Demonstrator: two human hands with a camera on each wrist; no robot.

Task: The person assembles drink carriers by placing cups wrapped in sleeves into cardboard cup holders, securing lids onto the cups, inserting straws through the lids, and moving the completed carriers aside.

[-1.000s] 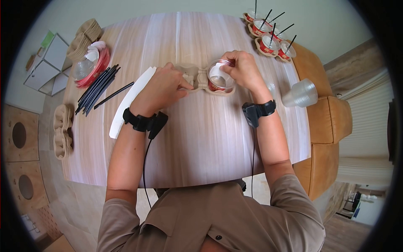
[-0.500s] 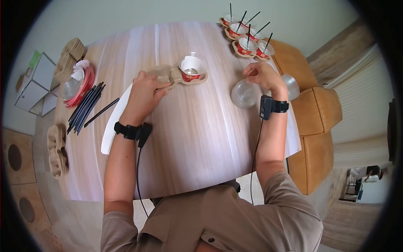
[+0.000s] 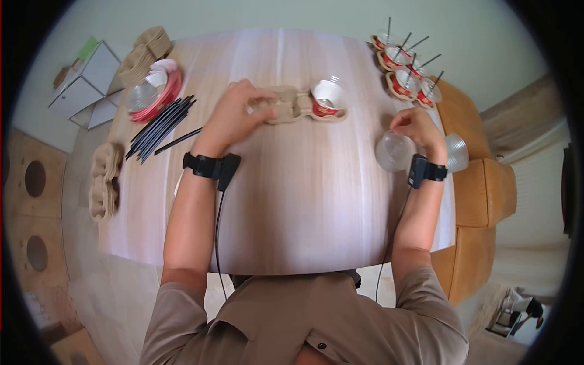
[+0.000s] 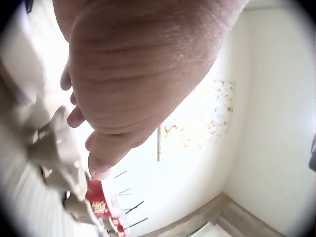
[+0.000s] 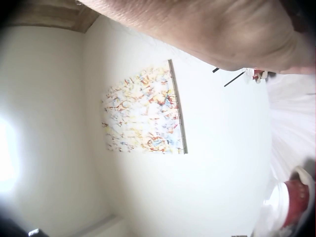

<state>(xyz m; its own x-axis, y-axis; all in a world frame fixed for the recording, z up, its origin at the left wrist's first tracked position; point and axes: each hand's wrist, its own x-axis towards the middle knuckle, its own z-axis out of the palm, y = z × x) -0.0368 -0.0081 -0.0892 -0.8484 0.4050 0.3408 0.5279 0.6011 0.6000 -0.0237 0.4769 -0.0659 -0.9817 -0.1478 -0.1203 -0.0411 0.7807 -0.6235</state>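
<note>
A two-hole cardboard cup carrier (image 3: 281,108) lies mid-table. In its right hole stands a red cup (image 3: 325,108) with a white inside and clear plastic rising above it. My left hand (image 3: 234,115), thumb and forefinger apart, is at the carrier's left hole; motion blurs it. In the left wrist view that hand (image 4: 118,84) hides part of the carrier (image 4: 54,153). My right hand (image 3: 421,129) bends over a round clear plastic lid (image 3: 393,153), fingertips right at its rim. I cannot tell whether they pinch it. The right wrist view hides these fingers.
A stack of clear cups (image 3: 457,153) lies behind my right wrist. Back right, red cups (image 3: 404,82) with straws stand in carriers. At left are black straws (image 3: 159,129), nested red cups (image 3: 164,97) and stacked carriers (image 3: 137,61); more carriers (image 3: 104,182) lie nearer.
My right hand has let go of the clear plastic in the red cup and moved right to the lid. The left hand's thumb and forefinger have spread. The head view has shifted.
</note>
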